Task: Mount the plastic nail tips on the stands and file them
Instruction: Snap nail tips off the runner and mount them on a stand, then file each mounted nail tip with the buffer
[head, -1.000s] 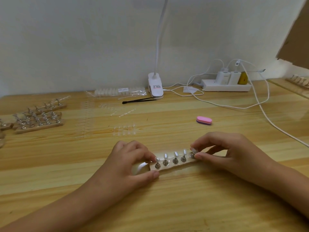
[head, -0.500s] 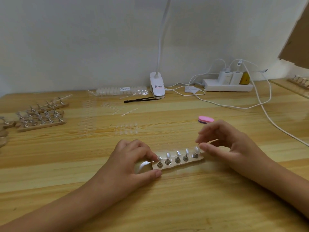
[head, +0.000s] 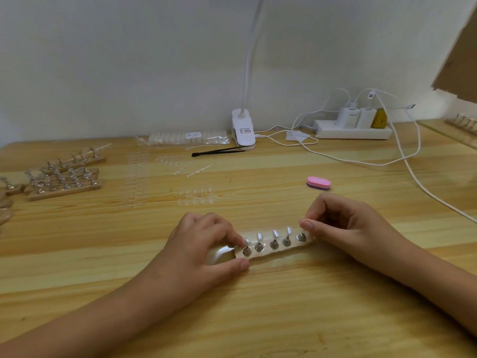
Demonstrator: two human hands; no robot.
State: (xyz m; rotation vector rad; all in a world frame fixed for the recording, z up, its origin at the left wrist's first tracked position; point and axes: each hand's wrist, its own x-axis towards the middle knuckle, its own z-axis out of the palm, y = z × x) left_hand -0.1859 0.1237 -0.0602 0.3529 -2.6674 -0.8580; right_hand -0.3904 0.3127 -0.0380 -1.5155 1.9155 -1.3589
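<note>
Where we're at: the stand (head: 280,249) lies flat on the table (head: 258,319), right in front of us, between both hands.
Stand: a pale strip with five metal pegs (head: 274,244) in a row, running left to right and tilted a little away from us at the right end.
Nail tips: we count four clear nail tips (head: 275,233) sitting on the four left pegs. The fifth peg's base shows at the right end, but its top is hidden by the thumb.
Left hand: our left hand (head: 204,244) grips the left end of the stand, thumb against the near edge, forefinger curled over onto the first tip.
Right hand: our right hand (head: 346,226) is curled, thumb and forefinger pinched close just above the last peg. We honestly can't tell if there's a tip between them.
File: the pink buffer block (head: 318,183) lies on the table behind the right hand, untouched.
Spare stands: a bunch of wooden ones (head: 64,184) are parked at the far left.
Loose bits: clear strips of tips (head: 195,197) lie behind the left hand, with a bag of tips (head: 185,137) by the wall.
Back of the table: lamp clip (head: 243,131), black tweezers (head: 216,151), and a power strip (head: 353,130) with white cables (head: 413,174).
</note>
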